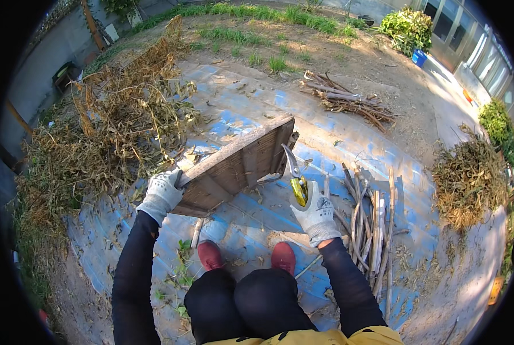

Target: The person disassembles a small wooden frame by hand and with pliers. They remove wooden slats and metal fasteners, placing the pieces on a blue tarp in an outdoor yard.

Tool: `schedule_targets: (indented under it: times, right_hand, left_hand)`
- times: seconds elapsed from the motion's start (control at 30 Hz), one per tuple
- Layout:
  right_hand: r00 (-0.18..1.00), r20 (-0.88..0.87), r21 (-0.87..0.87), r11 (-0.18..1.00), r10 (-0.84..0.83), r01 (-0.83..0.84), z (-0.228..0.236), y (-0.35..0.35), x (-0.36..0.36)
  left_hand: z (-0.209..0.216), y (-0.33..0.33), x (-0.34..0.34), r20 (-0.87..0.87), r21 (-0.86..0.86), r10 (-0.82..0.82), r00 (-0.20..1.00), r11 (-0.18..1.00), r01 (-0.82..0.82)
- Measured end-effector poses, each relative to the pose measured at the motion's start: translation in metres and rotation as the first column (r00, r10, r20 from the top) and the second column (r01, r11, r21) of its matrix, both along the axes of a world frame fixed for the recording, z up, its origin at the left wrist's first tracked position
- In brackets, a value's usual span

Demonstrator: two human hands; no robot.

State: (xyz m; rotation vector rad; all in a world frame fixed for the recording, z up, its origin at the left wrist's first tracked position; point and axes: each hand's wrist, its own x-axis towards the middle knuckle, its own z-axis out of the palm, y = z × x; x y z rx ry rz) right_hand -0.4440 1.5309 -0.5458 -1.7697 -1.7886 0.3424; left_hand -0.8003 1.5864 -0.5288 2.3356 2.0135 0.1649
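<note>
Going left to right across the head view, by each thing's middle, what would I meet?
Large dried-plant heap, left gloved hand, wooden panel, yellow-handled pruning shears, right gloved hand, nearer stick pile, smaller dried-plant heap.

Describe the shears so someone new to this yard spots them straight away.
Start at the blue sheet on the ground, then find the tilted wooden board above it. Just right of the board, the gloved right hand holds the shears. Their yellow handles and curved blade set them apart from the dull sticks nearby.
</note>
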Motion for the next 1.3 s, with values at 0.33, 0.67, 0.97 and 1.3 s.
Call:
schedule_targets:
  times: [0.33,0.67,0.97,1.3]
  right_hand:
    - [0.978,-0.181,-0.04,0.995,-0.101,0.095,-0.078,-0.042,0.03]
    - [0.931,-0.34,-0.002,0.99,-0.136,0.144,-0.147,-0.045,0.023]
    - [0.752,-0.635,-0.259,0.966,-0.177,0.009,-0.175,-0.081,0.046]
    - [0.387,-0.918,-0.152,0.978,-0.086,-0.141,-0.111,-0.073,-0.006]
  left_hand:
    - [-0.017,-0.101,0.074,-0.022,-0.174,-0.061,0.998,0.983,0.057]
    - [-0.011,-0.124,0.094,0.123,-0.199,-0.211,0.97,0.952,0.232]
    - [-0.017,-0.121,0.094,0.274,-0.31,-0.266,0.924,0.885,0.346]
    - [-0.038,-0.117,0.117,0.222,-0.36,-0.349,0.911,0.839,0.409]
